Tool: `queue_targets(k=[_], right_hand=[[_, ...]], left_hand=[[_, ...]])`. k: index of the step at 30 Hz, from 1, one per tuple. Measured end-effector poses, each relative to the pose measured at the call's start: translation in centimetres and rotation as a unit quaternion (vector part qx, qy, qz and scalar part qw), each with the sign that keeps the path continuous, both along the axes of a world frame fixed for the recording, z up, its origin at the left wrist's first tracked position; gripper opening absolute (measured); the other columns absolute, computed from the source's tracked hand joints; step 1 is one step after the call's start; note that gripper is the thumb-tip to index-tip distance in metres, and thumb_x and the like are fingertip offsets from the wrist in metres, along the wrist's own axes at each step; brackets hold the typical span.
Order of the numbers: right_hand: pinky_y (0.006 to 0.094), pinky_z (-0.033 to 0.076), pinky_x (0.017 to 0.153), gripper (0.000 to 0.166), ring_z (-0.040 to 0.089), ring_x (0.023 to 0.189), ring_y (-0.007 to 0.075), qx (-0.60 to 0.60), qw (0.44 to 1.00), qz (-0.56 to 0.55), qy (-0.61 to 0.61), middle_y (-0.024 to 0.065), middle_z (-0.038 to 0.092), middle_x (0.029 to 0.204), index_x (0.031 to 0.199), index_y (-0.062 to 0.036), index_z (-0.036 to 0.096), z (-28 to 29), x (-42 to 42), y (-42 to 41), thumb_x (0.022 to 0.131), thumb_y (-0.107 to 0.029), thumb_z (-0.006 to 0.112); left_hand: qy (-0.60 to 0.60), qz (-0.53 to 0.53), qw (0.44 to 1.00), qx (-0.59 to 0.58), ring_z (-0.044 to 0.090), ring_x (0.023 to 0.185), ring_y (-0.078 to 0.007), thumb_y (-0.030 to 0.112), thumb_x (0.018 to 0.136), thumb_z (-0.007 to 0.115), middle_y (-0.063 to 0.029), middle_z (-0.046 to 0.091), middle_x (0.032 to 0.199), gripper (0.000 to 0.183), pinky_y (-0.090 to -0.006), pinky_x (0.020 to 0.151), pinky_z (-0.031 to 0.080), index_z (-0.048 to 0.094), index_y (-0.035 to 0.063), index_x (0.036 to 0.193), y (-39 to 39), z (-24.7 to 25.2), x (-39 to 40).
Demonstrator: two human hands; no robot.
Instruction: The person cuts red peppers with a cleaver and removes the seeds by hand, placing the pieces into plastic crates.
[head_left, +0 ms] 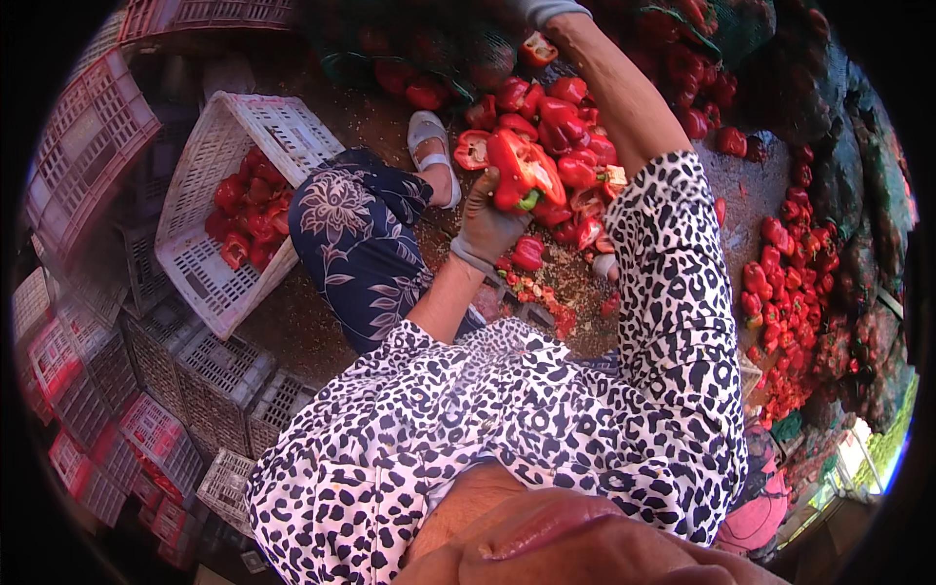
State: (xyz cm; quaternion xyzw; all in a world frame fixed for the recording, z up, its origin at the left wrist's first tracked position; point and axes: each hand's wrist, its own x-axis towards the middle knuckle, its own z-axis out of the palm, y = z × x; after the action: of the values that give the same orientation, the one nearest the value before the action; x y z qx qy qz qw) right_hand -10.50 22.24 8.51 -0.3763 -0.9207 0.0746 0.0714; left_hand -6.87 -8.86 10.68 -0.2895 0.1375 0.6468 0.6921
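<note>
My left hand (pixel 491 223), in a thin grey glove, holds a large cut red bell pepper (pixel 523 172) with its pale inside and a bit of green stem showing. Beyond and beside it lies a heap of red bell peppers (pixel 563 124), some whole and some cut open. My right arm reaches far forward over the heap; only part of my gloved right hand (pixel 548 10) shows at the top rim, its fingers cut off by the picture's edge. Seeds and pepper scraps (pixel 537 289) lie on the ground below the heap.
A tilted white plastic crate (pixel 197 285) with red peppers (pixel 252 208) stands at the left, with stacked crates (pixel 219 358) behind. Green mesh sacks (pixel 841 175) line the right side, beside another pepper pile (pixel 790 270). A shoe (pixel 431 142) rests near the heap.
</note>
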Motion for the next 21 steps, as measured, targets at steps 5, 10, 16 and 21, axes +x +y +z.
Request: queue_targets(k=[5, 10, 16, 21], right_hand=[[0.0368, 0.047, 0.092, 0.045, 0.059, 0.109, 0.0267, -0.127, 0.983, 0.047, 0.121, 0.0089, 0.060, 0.121, 0.126, -0.0140, 0.056, 5.6, 11.8, -8.8, 0.085, -0.032, 0.066], [0.0426, 0.043, 0.097, 0.078, 0.054, 0.116, 0.0324, -0.237, 0.963, 0.026, 0.123, 0.0139, 0.053, 0.129, 0.138, -0.0162, 0.044, 13.6, 16.9, -19.2, 0.069, -0.030, 0.078], [0.0435, 0.046, 0.084, 0.063, 0.060, 0.098, 0.0300, -0.035, 0.986, -0.013, 0.163, 0.0094, 0.058, 0.118, 0.124, -0.0134, 0.054, 11.4, 18.0, -25.3, 0.065, -0.023, 0.076], [0.0410, 0.047, 0.078, 0.059, 0.062, 0.091, 0.0264, 0.030, 0.992, 0.047, 0.111, 0.0103, 0.059, 0.112, 0.119, -0.0130, 0.055, 12.2, 20.9, -25.7, 0.066, -0.030, 0.076]], left_hand=[[0.006, 0.011, 1.000, 0.028, 0.042, 0.131, -0.0291, 0.035, 0.081, 0.070, -0.0106, 0.045, 0.140, 0.071, -0.0511, 0.112, 0.030, 0.039, 0.0088, 0.139, 0.8, -0.4, -1.3], [-0.037, -0.030, 0.996, 0.078, 0.047, 0.127, -0.0270, 0.042, 0.084, 0.066, -0.0094, 0.050, 0.135, 0.068, -0.0461, 0.110, 0.034, 0.041, 0.0094, 0.138, 0.7, 0.2, -0.4], [-0.134, -0.086, 0.975, 0.154, 0.045, 0.127, -0.0243, 0.047, 0.090, 0.057, -0.0067, 0.048, 0.136, 0.061, -0.0443, 0.112, 0.030, 0.042, 0.0132, 0.138, -0.8, 0.3, 2.5], [0.056, -0.252, 0.963, 0.083, 0.048, 0.121, -0.0248, 0.041, 0.091, 0.057, -0.0069, 0.051, 0.130, 0.052, -0.0461, 0.108, 0.035, 0.044, 0.0142, 0.134, 0.2, 3.1, 0.8]])
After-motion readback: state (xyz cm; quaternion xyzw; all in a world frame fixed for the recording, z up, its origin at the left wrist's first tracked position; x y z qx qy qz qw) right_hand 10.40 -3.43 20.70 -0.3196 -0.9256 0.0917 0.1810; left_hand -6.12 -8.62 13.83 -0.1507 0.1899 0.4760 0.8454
